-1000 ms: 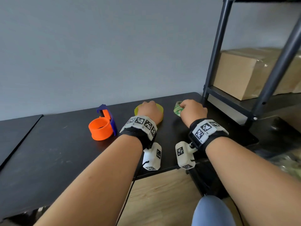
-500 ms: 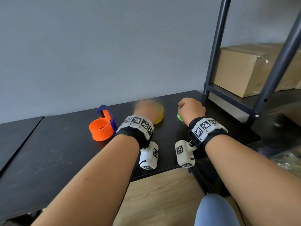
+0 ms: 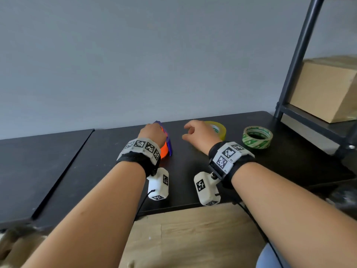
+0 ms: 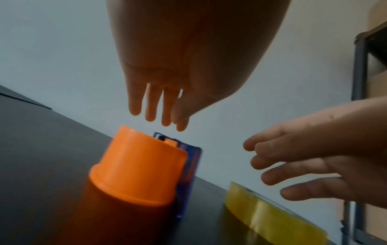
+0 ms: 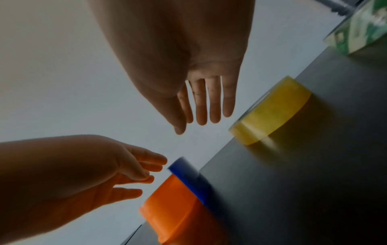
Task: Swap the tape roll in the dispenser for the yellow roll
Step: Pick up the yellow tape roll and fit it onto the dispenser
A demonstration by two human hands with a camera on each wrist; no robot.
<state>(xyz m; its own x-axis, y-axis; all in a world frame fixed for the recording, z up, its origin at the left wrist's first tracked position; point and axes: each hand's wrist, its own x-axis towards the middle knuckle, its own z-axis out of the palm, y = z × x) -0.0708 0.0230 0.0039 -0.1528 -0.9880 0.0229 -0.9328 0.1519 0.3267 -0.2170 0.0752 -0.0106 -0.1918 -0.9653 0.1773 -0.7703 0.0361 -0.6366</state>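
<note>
orange dispenser point(image 3: 164, 149) stands on the black counter point(image 3: 96, 161), the left hand point(image 3: 152, 132) just above it, grip released. yellow roll point(image 3: 217, 128) lies behind the right hand point(image 3: 201, 134), also released. best to steady the dispenser's blue frame first.

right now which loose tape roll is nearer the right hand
The yellow roll: it lies flat just beyond the right hand, partly hidden behind it. The green-printed roll sits farther right, toward the shelf frame.
</note>
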